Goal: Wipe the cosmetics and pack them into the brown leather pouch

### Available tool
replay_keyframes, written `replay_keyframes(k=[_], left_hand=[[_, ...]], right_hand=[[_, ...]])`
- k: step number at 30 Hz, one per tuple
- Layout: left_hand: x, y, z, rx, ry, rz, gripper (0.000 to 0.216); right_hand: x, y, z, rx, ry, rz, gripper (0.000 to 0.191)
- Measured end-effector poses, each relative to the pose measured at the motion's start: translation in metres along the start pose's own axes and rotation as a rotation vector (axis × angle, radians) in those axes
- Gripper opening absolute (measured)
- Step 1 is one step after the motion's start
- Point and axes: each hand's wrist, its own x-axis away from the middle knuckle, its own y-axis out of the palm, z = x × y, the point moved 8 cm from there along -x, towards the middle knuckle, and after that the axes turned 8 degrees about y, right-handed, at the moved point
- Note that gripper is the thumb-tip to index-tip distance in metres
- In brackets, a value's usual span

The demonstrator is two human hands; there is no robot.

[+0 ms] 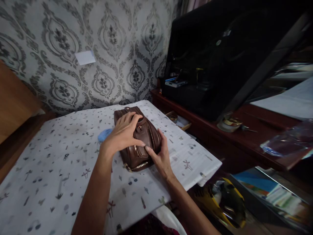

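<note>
A brown leather bag with gold zippers lies on the cloth-covered table. Across its upper side rests my left hand, fingers spread over the flap and thumb stretched towards the front pocket. My right hand holds the bag's near right side, thumb on top and fingers along the edge. The two thumbs almost meet over the pocket. Partly behind my left wrist sits a soft-looking blue thing, whose kind I cannot make out.
Right of the table is a dark red cabinet bearing a large black television, a roll of tape and clear plastic wrapping. A yellow and black item lies below. Patterned wallpaper covers the wall behind.
</note>
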Motion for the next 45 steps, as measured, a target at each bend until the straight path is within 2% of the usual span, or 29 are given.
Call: replay_keyframes(k=[5,9,12,15,20,28,34,37,45], left_hand=[[-0.001,0.002,0.002,0.003,0.038,0.037,0.081],[-0.001,-0.001,-0.001,0.032,0.034,0.037,0.079],[0.002,-0.012,-0.007,0.133,0.015,0.067,0.057],[0.007,-0.028,-0.019,0.177,-0.054,0.164,0.033],[0.008,-0.036,-0.032,0.128,-0.102,0.205,0.020],[0.007,-0.039,-0.047,-0.074,-0.231,0.415,0.022],[0.007,-0.035,-0.056,-0.044,-0.255,0.526,0.023],[0.006,-0.034,-0.056,-0.016,-0.272,0.525,0.022],[0.006,-0.036,-0.046,0.105,-0.247,0.417,0.025]], right_hand=[[0.006,0.004,-0.002,0.061,-0.075,0.002,0.101],[0.006,0.005,-0.001,0.103,-0.097,0.036,0.101],[0.005,0.005,-0.001,0.117,-0.097,0.058,0.099],[0.005,0.004,-0.002,0.131,-0.102,0.067,0.100],[0.006,0.002,-0.002,0.115,-0.120,0.094,0.099],[0.007,0.000,-0.004,0.124,-0.137,0.079,0.095],[0.008,0.002,-0.003,0.114,-0.143,0.030,0.100],[0.008,0.002,-0.002,0.116,-0.145,0.046,0.099],[0.007,0.002,-0.003,0.123,-0.137,0.077,0.097]])
